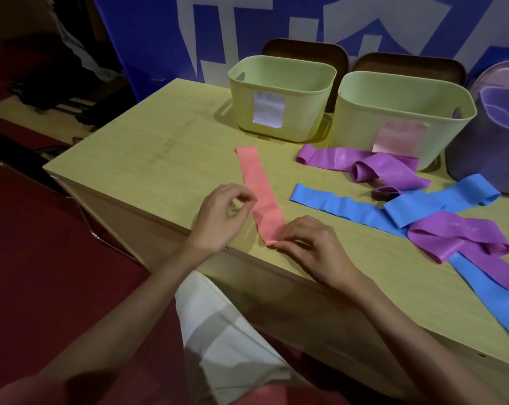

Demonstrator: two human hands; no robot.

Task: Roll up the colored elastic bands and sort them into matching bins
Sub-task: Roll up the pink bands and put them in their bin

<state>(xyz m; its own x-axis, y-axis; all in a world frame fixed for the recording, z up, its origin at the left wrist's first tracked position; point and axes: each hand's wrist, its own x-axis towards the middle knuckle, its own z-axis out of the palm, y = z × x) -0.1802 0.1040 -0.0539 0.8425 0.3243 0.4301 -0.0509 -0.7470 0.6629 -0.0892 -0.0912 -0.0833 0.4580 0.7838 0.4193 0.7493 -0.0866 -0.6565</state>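
A pink elastic band [259, 188] lies flat on the wooden table [159, 159], running away from me. My right hand [308, 247] pinches its near end, where a small fold has started. My left hand [224, 214] hovers just left of the band with fingers loosely curled, holding nothing. Purple bands [364, 166] and blue bands [349, 204] lie tangled to the right. Two pale green bins stand at the back: one with a white label [279, 95], one with a pink label [399, 112]. A purple bin [492, 141] is at the far right edge.
The table's near edge runs diagonally just under my hands. Two dark brown chair backs [305, 51] stand behind the bins before a blue and white banner. Red floor and dark clutter lie to the left.
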